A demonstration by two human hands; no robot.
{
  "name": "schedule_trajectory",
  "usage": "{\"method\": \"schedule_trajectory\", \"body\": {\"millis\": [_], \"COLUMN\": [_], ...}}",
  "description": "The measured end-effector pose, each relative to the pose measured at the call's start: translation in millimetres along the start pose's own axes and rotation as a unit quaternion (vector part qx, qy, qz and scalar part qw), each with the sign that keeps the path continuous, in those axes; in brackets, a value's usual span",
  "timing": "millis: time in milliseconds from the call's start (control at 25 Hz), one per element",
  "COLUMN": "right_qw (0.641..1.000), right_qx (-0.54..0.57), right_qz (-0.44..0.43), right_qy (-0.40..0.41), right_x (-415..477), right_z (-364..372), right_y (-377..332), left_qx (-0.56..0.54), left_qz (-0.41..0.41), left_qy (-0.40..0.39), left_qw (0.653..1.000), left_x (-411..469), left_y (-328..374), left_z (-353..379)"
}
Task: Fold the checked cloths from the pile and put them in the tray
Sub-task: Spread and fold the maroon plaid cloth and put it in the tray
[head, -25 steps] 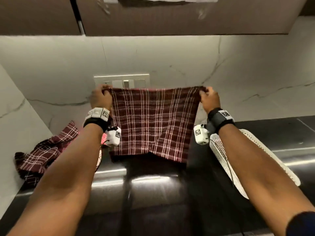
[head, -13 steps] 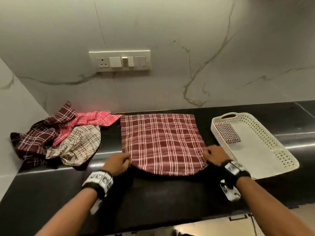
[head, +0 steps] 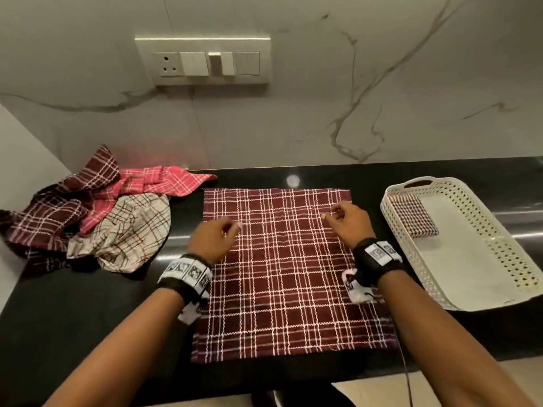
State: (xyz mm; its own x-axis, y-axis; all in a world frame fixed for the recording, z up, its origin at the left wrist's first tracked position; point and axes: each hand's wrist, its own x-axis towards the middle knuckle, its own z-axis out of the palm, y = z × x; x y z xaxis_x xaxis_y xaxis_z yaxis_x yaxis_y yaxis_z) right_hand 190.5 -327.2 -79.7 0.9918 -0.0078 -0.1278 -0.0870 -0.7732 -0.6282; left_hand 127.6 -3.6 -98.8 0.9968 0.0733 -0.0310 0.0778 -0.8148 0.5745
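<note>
One folded checked cloth (head: 412, 215) in white tray (head: 467, 265); left hand (head: 216, 239), right hand (head: 348, 223) loosely curled, empty, over maroon cloth (head: 282, 289).

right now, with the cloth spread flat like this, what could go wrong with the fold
The dark red checked cloth has its near edge close to the black counter's front edge, so dragging it could pull it off. The pink checked cloth on the pile nearly touches its far left corner and might get caught in a fold. The thin cable from the right wrist runs by its near right corner and may snag.
</note>
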Motion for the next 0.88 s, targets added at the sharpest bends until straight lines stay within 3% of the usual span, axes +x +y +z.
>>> {"method": "schedule_trajectory", "body": {"millis": [80, 120, 200, 280, 360, 480, 560, 640, 680, 800, 880], "right_qw": [0.989, 0.979, 0.972, 0.971, 0.963, 0.917, 0.897, 0.884, 0.902, 0.981, 0.991], "right_qx": [0.092, 0.116, 0.107, 0.095, 0.159, 0.349, 0.422, 0.462, 0.426, 0.164, 0.086], "right_qz": [0.105, 0.15, 0.202, 0.22, 0.219, 0.164, 0.098, 0.067, 0.065, 0.092, 0.103], "right_qy": [0.055, 0.07, 0.057, 0.022, -0.021, -0.102, -0.086, -0.014, 0.021, 0.055, 0.029], "right_x": [37.9, 55.1, 86.5, 114.5, 136.6, 160.4, 169.3, 176.1, 176.6, 166.5, 161.0], "right_z": [-2.5, -3.8, -2.1, -0.5, -0.6, -8.6, -18.6, -25.4, -26.8, -17.2, -5.9], "right_y": [10.4, 19.1, 37.9, 47.7, 47.4, 43.7, 48.7, 60.9, 68.7, 79.1, 70.8], "left_qx": [-0.024, 0.005, 0.081, 0.114, 0.141, 0.187, 0.192, 0.2, 0.205, 0.208, 0.218], "left_qz": [-0.147, -0.168, -0.097, -0.013, -0.021, -0.038, -0.035, -0.037, -0.038, -0.029, 0.01], "left_qy": [0.065, 0.057, -0.008, -0.121, -0.212, -0.29, -0.313, -0.315, -0.315, -0.327, -0.327], "left_qw": [0.987, 0.984, 0.992, 0.986, 0.967, 0.938, 0.929, 0.927, 0.926, 0.921, 0.92], "left_x": [46.9, 64.2, 86.5, 96.6, 104.3, 119.5, 124.8, 130.5, 131.8, 134.4, 131.1], "left_y": [-14.7, -22.6, -28.3, -14.8, -3.1, 2.9, -3.0, -11.6, -14.3, -13.6, -10.7], "left_z": [2.0, 5.4, 20.4, 40.1, 58.0, 71.7, 71.5, 71.3, 71.7, 69.6, 72.0]}}
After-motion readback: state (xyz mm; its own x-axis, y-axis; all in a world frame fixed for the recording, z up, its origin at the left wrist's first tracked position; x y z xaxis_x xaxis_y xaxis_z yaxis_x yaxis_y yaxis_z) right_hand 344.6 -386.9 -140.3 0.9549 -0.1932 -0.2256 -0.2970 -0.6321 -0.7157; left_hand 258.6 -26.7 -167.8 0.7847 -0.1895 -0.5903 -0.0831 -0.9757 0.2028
